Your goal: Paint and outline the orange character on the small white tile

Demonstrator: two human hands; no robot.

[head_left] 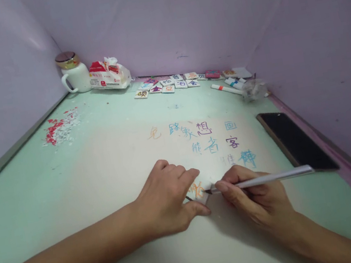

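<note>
Between the thumb and fingers of my left hand (170, 198), a small white tile (201, 196) with an orange character is held down on the tabletop. My fingers cover the tile's left part. My right hand (258, 198) grips a slim silver craft knife (272, 176) like a pen. Its dark tip meets the tile's right edge; whether it cuts in, I cannot tell. Just beyond my hands, several coloured characters (202, 129) are written on the pale table surface.
Several lettered tiles (168, 89) lie along the back wall. Beside them are a tissue pack (108, 77), a white mug (78, 78) with a lidded jar on top, and markers (227, 89). Red and white shavings (59, 128) lie at left, a phone (292, 140) at right.
</note>
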